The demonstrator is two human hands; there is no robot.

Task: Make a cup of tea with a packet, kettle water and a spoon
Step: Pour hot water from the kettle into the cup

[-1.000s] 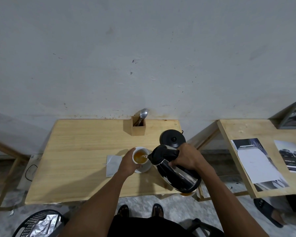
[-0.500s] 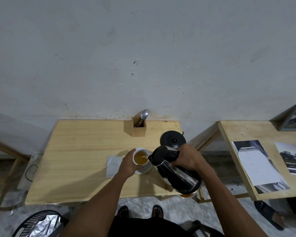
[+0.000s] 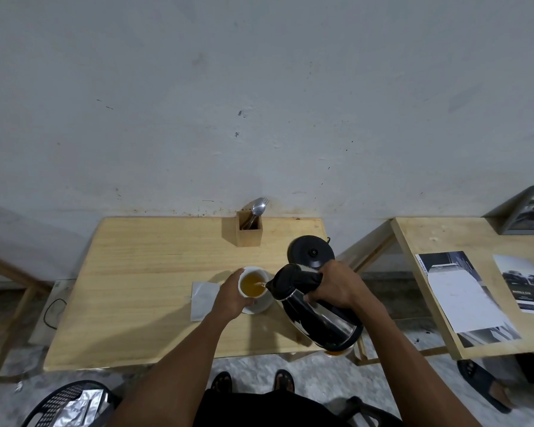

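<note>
Right hand [image 3: 336, 288], grip wrapped around the kettle [image 3: 318, 312] handle, is pouring into the white cup [image 3: 253, 285] at its 9 o'clock. Left hand [image 3: 232, 295], grip curled on the cup, is steadying it on the tabletop [image 3: 154, 272].

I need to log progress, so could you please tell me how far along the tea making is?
Done: the white cup already holds amber liquid, and a white paper packet lies beside it. In hand: the right hand tilts the black and steel kettle, pouring, while the left hand steadies the cup. Left: the metal spoon stands unused in the wooden holder, so stirring remains.
</note>
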